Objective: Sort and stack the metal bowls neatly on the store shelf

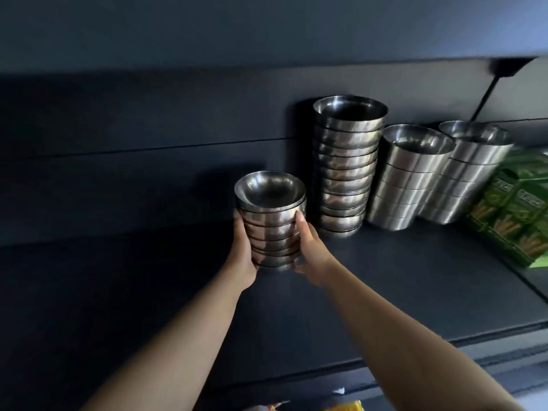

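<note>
A short stack of several small metal bowls (270, 223) stands on the dark shelf (385, 280), held between both hands. My left hand (241, 253) cups its left side and my right hand (310, 250) grips its right side, thumb up against the upper bowls. Just to the right rises a taller stack of metal bowls (345, 167) against the back wall. Further right stand two stacks of straighter-sided metal bowls (412, 179), (468, 173), both of which appear to tilt to the right.
Green printed boxes (516, 209) sit at the shelf's right end. A dark back panel runs behind the stacks and another shelf hangs overhead. The shelf's front edge (444, 339) crosses above my right forearm. Yellow packaging (344, 406) shows below.
</note>
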The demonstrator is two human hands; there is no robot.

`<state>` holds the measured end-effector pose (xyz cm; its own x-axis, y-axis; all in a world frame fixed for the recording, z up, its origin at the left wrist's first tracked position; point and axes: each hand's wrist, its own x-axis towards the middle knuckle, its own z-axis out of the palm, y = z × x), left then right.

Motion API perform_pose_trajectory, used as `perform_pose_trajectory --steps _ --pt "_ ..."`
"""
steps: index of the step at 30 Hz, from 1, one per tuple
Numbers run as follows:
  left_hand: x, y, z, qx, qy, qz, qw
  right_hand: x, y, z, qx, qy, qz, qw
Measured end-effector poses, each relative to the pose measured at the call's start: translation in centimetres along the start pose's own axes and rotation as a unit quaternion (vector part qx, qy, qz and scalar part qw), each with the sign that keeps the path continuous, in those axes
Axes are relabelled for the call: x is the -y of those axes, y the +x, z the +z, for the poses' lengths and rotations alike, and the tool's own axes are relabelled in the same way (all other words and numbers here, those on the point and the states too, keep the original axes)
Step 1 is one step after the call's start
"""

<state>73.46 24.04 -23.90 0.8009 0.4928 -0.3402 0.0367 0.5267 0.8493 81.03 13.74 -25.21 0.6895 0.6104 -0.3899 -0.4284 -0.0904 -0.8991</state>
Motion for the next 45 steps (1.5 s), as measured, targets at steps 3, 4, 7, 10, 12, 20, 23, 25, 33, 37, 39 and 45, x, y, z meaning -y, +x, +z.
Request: perform_pose_trajectory --steps 3,4,7,10,12,20,23,25,33,37,39,45 --pt "-0.1 0.8 0.5 -0.008 -0.004 0.002 1.0 0.5 1.0 -0.3 0.019 0.031 -0.002 0.999" --pt "-0.2 1.1 0.7 -0.011 -0.003 0.002 1.0 0.5 1.7 -0.3 0.026 0.044 -0.001 0.999" --pt "-0.4 2.0 1.0 -0.034 0.002 0.001 0.999 0.3 3.4 -0.2 0.046 0.072 0.011 0.996" --pt "-0.8 2.8 1.2 -0.046 -0.003 0.004 0.999 0.2 4.9 0.0 0.039 0.076 0.009 0.996" --pt "-1.1 3.1 1.4 -0.063 0.006 0.003 0.998 0.2 5.9 0.0 0.028 0.082 0.006 0.996" --pt "-1.8 4.4 1.8 -0.087 0.019 -0.013 0.996 -0.3 9.3 -0.5 0.024 0.083 0.023 0.996" --pt "-0.2 7.7 0.4 -0.098 0.022 -0.01 0.995 -0.9 10.7 -0.8 0.023 0.081 0.024 0.996" --pt "1.6 10.5 -0.8 -0.111 0.015 -0.009 0.994 -1.2 11.2 -0.9 0.021 0.079 0.02 0.996" --pt "-0.1 8.6 -0.4 -0.092 0.006 -0.027 0.995 -1.3 10.9 -1.0 0.012 0.058 0.018 0.998" --pt "-1.6 4.5 1.5 -0.092 0.043 0.014 0.995 0.3 7.6 -0.6 -0.003 0.018 0.004 1.0" --pt "-1.5 4.1 1.0 -0.103 0.054 0.027 0.993 1.6 5.3 -0.3 -0.015 -0.028 -0.008 0.999" --pt "-0.6 0.8 -0.9 -0.155 0.166 0.095 0.969 2.0 -0.7 -1.0 -0.066 -0.169 -0.051 0.982"
